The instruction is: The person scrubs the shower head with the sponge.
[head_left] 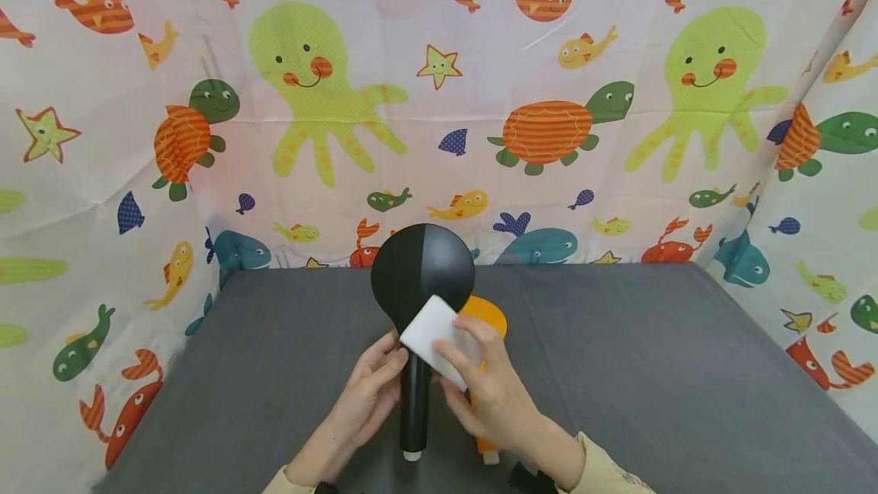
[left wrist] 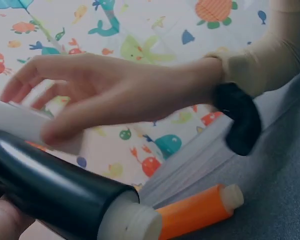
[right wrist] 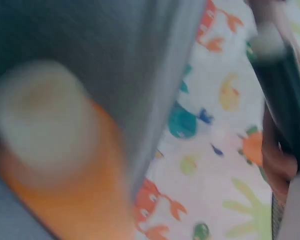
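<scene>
A black paddle (head_left: 425, 269) with a broad round head and a white-tipped handle stands up in the middle of the head view. My left hand (head_left: 370, 383) grips its handle just below the head. In my right hand (head_left: 490, 383) is a white sponge-like block (head_left: 430, 330), pinched between thumb and fingers. The block overlaps the neck of the black paddle in the head view; in the left wrist view it lies close over the handle (left wrist: 60, 185). Whether they touch is hard to tell. Behind the right hand is an orange paddle (head_left: 487, 313), partly hidden.
Grey cloth (head_left: 652, 357) covers the table. A white curtain (head_left: 439, 128) printed with sea animals hangs along the back and both sides. The orange paddle's white-tipped handle (left wrist: 195, 212) lies to the right of the black one.
</scene>
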